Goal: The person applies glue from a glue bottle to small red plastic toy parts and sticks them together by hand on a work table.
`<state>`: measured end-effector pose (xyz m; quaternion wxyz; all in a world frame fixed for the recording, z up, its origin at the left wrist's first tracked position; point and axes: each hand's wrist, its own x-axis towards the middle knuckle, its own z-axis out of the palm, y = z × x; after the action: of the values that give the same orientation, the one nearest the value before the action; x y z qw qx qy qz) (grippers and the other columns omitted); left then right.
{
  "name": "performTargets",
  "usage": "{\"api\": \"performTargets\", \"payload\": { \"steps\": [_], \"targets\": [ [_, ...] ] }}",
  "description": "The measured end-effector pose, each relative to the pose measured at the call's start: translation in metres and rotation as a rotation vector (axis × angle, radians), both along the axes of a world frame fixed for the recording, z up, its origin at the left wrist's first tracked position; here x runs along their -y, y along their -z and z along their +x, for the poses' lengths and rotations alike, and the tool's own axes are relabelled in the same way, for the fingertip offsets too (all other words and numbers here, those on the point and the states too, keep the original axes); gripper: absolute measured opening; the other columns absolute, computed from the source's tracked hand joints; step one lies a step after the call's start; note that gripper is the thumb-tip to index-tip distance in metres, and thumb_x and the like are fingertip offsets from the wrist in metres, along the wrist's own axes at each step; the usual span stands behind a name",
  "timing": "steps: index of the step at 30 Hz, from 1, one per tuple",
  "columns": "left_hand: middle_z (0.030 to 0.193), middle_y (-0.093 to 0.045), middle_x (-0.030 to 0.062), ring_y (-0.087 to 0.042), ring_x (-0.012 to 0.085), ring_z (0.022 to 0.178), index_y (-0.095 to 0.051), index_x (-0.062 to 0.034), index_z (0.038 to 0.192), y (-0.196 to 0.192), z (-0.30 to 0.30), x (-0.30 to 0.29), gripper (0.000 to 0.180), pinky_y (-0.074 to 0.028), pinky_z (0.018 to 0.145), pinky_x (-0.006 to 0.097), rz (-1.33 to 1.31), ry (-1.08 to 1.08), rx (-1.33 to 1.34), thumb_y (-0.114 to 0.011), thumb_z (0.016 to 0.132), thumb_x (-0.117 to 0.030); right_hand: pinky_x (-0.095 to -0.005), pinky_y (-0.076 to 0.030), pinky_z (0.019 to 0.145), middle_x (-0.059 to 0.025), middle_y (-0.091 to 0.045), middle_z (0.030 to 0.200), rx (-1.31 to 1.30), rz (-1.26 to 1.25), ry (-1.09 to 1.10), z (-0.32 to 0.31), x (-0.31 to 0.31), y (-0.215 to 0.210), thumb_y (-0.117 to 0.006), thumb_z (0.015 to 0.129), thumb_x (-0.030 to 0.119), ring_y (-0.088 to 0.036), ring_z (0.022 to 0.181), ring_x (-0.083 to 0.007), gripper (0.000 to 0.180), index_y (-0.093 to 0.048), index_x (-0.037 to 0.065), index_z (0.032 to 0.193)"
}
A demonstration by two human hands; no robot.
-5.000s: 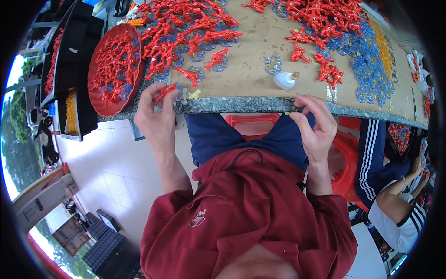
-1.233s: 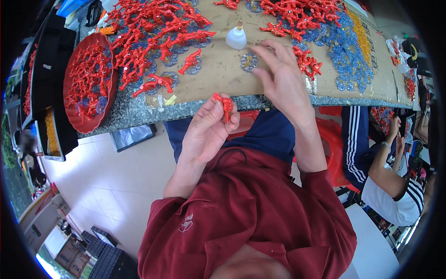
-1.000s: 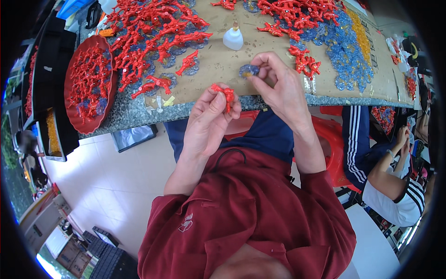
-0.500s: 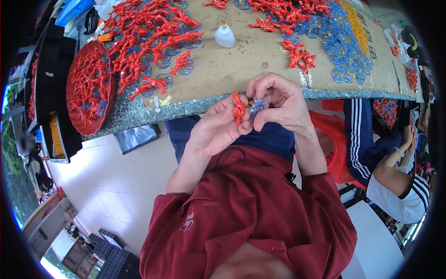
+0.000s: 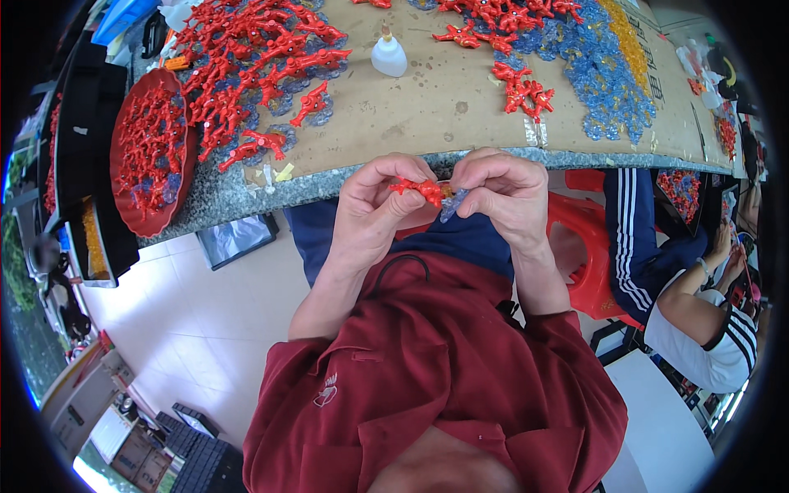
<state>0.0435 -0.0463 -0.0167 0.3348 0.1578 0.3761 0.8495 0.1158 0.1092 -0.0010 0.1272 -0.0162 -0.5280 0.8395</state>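
Observation:
Just off the table's near edge, my left hand (image 5: 380, 201) pinches a small red plastic figure (image 5: 421, 191) between thumb and fingers. Facing it, my right hand (image 5: 505, 193) grips a clear bluish plastic piece (image 5: 451, 205). The two parts meet between my fingertips, with a bit of yellow showing at the join. My fingers hide how far they fit together. Ahead on the cardboard lies a big heap of red figures (image 5: 238, 70), many with bluish pieces under them. A white squeeze bottle (image 5: 389, 56) with a narrow tip stands between the heaps.
Loose bluish pieces (image 5: 604, 99) and a band of yellow pieces (image 5: 629, 45) spread over the right side. A red scalloped dish (image 5: 187, 177) of figures sits at the left table edge, beside black bins (image 5: 90, 156). A co-worker's arm (image 5: 686, 287) and a red stool (image 5: 588, 283) are at right.
My left hand has turned the red figure from upright to nearly level and brought it against the bluish piece. My right hand has dropped slightly, its fingers closing nearer.

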Motion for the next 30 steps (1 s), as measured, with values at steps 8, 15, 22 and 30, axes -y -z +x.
{"api": "performTargets", "payload": {
  "steps": [8,15,22,30],
  "targets": [
    [0.094,-0.056,0.0097,-0.055,0.0153,0.088,-0.057,0.0015,0.093,-0.001,-0.002,0.004,0.016,-0.045,0.078,0.026,-0.095,-0.066,-0.232,-0.06,0.078,0.005,-0.0237,-0.052,0.059,-0.016,-0.058,0.085,0.018,0.162,0.033,0.003,0.0,-0.005,-0.067,0.066,-0.013,-0.06,0.072,-0.0173,0.021,-0.06,-0.007,0.085],
    [0.094,-0.057,0.0109,-0.056,0.0157,0.087,-0.058,0.0019,0.092,-0.004,-0.001,0.003,0.015,-0.046,0.077,0.026,-0.127,-0.088,-0.258,-0.06,0.077,0.006,-0.0233,-0.051,0.057,-0.0165,-0.058,0.085,0.018,0.206,0.058,0.005,0.002,-0.003,-0.066,0.068,-0.013,-0.06,0.068,-0.0165,0.02,-0.059,-0.008,0.085],
    [0.094,-0.058,0.0118,-0.057,0.0172,0.088,-0.058,0.0014,0.09,0.004,-0.001,0.0,0.015,-0.046,0.077,0.027,-0.088,-0.117,-0.391,-0.061,0.076,0.006,-0.0197,-0.048,0.061,-0.0099,-0.061,0.087,0.001,0.226,0.183,0.01,0.016,0.0,-0.069,0.069,-0.007,-0.06,0.069,-0.0106,0.019,-0.06,-0.006,0.087],
    [0.094,-0.059,0.011,-0.055,0.0226,0.092,-0.06,-0.0026,0.082,0.019,-0.003,-0.008,0.014,-0.046,0.078,0.032,0.167,-0.076,-0.249,-0.063,0.072,0.007,-0.021,-0.047,0.063,-0.0099,-0.061,0.092,0.038,0.13,0.165,0.018,0.024,-0.005,-0.07,0.07,-0.004,-0.06,0.071,-0.0108,0.024,-0.059,-0.005,0.092]
  ]
}}
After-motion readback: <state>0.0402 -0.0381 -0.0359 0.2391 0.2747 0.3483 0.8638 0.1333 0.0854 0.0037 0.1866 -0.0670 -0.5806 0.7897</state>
